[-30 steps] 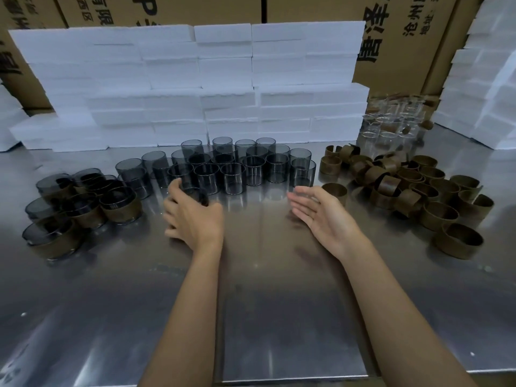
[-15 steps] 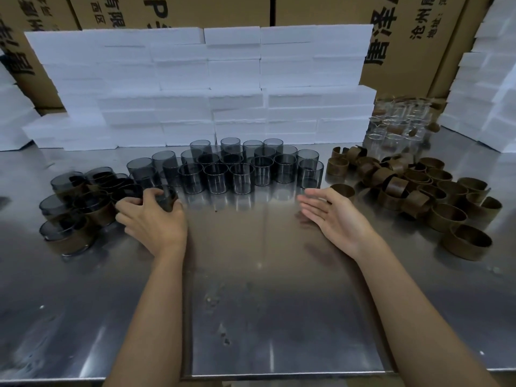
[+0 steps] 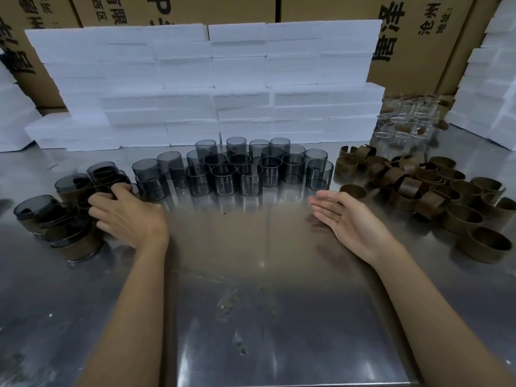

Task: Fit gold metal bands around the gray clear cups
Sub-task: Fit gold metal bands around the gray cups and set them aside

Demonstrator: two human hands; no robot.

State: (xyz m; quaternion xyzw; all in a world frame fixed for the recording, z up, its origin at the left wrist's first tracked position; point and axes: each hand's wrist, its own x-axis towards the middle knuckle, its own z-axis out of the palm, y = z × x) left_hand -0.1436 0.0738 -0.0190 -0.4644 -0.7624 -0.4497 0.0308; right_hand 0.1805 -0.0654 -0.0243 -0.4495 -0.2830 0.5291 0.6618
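left hand at the banded pile

the left hand (image 3: 127,216) curls its fingers on a banded cup (image 3: 102,191) among the finished cups at the table's (image 3: 279,317) left. the right hand (image 3: 347,219) hovers relaxed, palm up, holding nothing, near the loose gold bands (image 3: 435,191). bare gray cups (image 3: 251,169) stand between.

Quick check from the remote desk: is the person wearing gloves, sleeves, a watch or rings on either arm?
Nothing worn shows. The left hand and right hand are bare, without gloves, and both forearms are uncovered to the frame edge. No watch, bracelet or ring is visible.
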